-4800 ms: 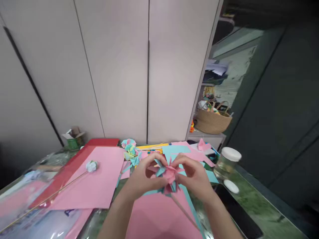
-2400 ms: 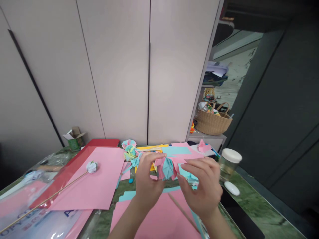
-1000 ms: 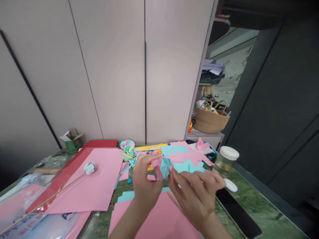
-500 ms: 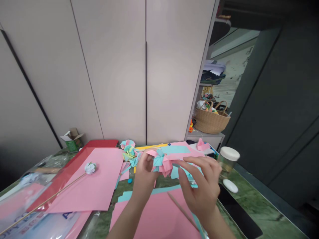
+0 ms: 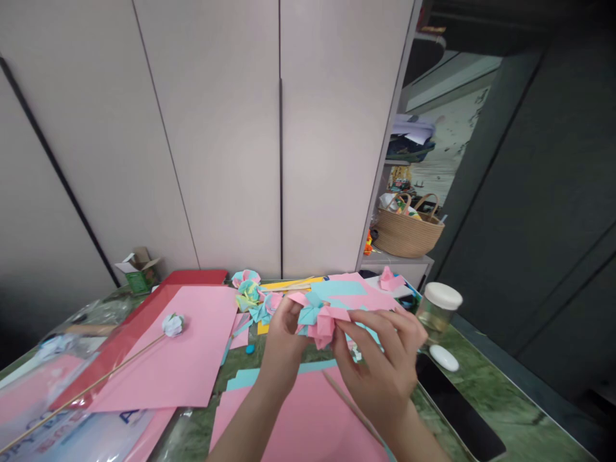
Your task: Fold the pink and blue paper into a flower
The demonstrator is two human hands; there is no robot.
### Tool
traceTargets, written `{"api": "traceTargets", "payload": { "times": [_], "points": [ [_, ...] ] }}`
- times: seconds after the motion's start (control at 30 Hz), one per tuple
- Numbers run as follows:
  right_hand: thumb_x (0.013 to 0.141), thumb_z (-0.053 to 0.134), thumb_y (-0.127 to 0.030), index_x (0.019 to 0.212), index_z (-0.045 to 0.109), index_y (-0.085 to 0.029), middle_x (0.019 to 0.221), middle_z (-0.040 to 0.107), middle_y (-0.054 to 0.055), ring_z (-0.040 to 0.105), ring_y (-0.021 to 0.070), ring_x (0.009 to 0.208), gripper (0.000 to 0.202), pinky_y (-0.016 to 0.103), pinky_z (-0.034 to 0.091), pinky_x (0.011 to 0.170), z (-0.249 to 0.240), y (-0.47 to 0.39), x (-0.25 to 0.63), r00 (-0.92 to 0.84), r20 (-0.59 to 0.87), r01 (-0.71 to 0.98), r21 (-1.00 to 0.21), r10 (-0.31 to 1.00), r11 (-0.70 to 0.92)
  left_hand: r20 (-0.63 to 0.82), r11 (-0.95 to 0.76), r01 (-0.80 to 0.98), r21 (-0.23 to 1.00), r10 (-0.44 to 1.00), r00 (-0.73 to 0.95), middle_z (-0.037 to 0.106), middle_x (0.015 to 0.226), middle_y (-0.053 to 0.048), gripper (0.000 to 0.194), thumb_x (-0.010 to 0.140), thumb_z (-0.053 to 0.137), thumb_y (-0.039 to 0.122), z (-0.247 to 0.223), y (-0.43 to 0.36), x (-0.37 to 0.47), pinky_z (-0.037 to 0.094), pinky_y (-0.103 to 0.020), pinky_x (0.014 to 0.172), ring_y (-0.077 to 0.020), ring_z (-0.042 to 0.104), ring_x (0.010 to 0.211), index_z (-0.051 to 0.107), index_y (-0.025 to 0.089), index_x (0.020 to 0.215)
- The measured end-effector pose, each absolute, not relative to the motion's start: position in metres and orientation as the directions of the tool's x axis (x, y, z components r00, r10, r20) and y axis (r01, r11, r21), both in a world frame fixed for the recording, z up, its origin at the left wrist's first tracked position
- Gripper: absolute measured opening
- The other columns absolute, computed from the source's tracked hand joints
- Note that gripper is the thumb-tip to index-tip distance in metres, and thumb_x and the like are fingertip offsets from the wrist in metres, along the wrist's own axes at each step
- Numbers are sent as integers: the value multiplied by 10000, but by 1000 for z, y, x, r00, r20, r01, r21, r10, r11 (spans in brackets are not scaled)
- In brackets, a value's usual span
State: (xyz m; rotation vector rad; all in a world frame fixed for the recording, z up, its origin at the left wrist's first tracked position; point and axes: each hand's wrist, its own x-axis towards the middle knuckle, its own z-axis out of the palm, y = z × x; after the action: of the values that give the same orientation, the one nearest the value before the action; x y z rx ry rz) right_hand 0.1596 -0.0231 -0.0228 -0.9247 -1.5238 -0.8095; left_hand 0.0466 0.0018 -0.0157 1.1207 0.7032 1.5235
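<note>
A folded paper flower (image 5: pixel 321 326) in pink and light blue is held up between both hands, above the table. My left hand (image 5: pixel 285 340) is closed around its left side, fingers partly hidden behind the paper. On the other side, my right hand (image 5: pixel 382 346) pinches a pink petal at the right with thumb and fingers. Below the hands lies a stack of pink sheets (image 5: pixel 289 417) with light blue ones under it, and a thin wooden stick (image 5: pixel 353 407) rests across the top sheet.
Folded paper flowers (image 5: pixel 248 292) sit behind my left hand. At left, a white flower on a long stick (image 5: pixel 172 325) lies over pink paper (image 5: pixel 192 372). A phone (image 5: pixel 457 407), a white oval object (image 5: pixel 443 358) and a lidded jar (image 5: pixel 437 311) stand or lie at right.
My right hand has moved left, and its thumb and fingers have closed on the flower's pink petal. The flower has shifted slightly in the left hand's grip.
</note>
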Motion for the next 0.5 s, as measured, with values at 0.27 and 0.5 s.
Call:
{"api": "traceTargets", "payload": {
  "times": [0.27, 0.5],
  "points": [
    [721, 576, -73, 873, 615, -232, 828, 626, 26, 509, 184, 823, 223, 407, 389, 776, -23, -24, 170, -81, 964, 654, -141, 255, 743, 242, -105, -518, 849, 949, 204, 654, 820, -13, 458, 524, 539, 40, -18, 6, 36, 439, -226, 629, -166, 599, 751, 590, 187, 955],
    [774, 566, -102, 921, 601, -255, 807, 612, 5, 545, 138, 771, 215, 298, 448, 677, -12, -19, 185, -180, 766, 333, -543, 617, 771, 185, 30, -501, 865, 910, 372, 626, 704, -19, 343, 573, 595, 151, -18, 15, 21, 394, -201, 508, -136, 564, 606, 626, 162, 914]
  ]
}}
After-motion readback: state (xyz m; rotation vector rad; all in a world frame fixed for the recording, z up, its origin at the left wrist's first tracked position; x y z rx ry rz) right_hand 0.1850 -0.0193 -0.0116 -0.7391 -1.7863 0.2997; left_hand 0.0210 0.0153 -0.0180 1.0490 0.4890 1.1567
